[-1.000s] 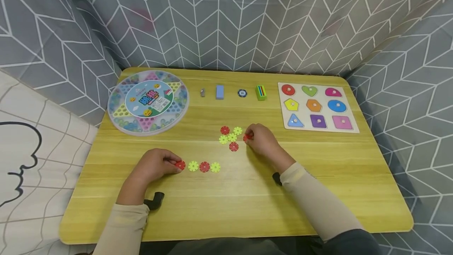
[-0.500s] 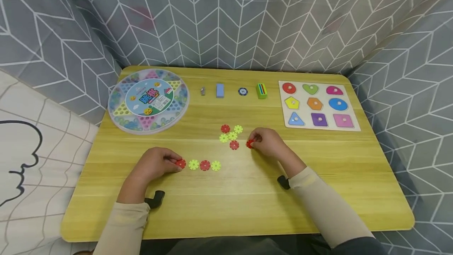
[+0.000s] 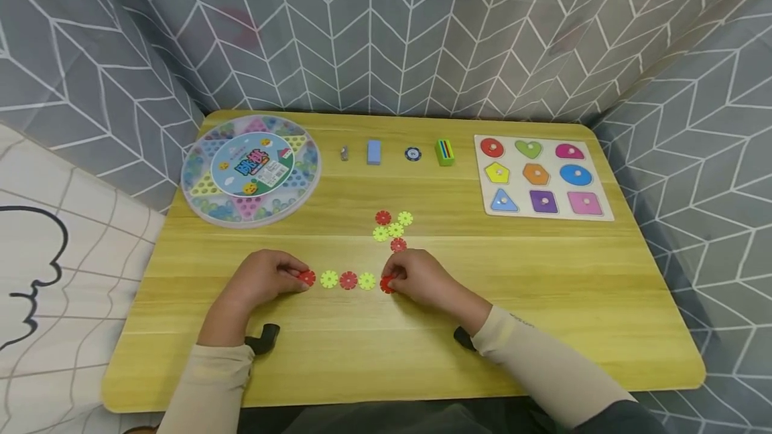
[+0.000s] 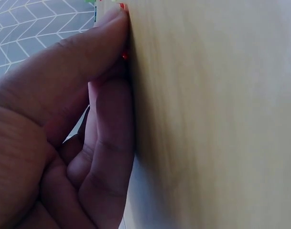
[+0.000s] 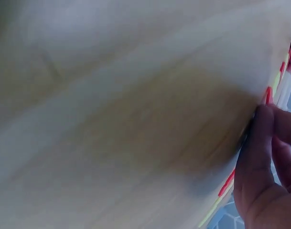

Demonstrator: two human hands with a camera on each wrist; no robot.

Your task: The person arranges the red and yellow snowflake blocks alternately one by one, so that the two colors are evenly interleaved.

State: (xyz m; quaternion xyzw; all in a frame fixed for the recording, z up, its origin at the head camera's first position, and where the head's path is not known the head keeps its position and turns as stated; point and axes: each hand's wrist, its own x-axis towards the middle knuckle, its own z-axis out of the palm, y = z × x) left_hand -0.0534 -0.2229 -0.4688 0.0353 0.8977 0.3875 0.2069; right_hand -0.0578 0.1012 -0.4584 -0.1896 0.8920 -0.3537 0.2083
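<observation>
My left hand [image 3: 263, 280] pinches a red notched plastic disc [image 3: 308, 278] between thumb and fingers at the left end of a row on the table. Rightward in that row lie a yellow disc [image 3: 329, 279], a red disc [image 3: 348, 280] and another yellow disc [image 3: 366, 280]. At the row's right end my right hand [image 3: 420, 278] grips a further red disc [image 3: 387, 284], whose edge also shows at the fingertips in the right wrist view. Just behind the right hand is a loose cluster of red and yellow discs [image 3: 395, 230]. In the left wrist view, fingers mostly hide the held disc.
A round Chinese checkers box [image 3: 251, 171] sits at the back left. Along the back lie a small metallic piece [image 3: 344, 153], a blue block [image 3: 374, 152], a poker chip [image 3: 413, 154] and a green block with stripes [image 3: 445, 153]. A shape puzzle board [image 3: 545, 178] lies at right.
My right hand has carried its red disc from beside the cluster toward me and to the left, to the row's right end. The left hand stays at the left end with its disc.
</observation>
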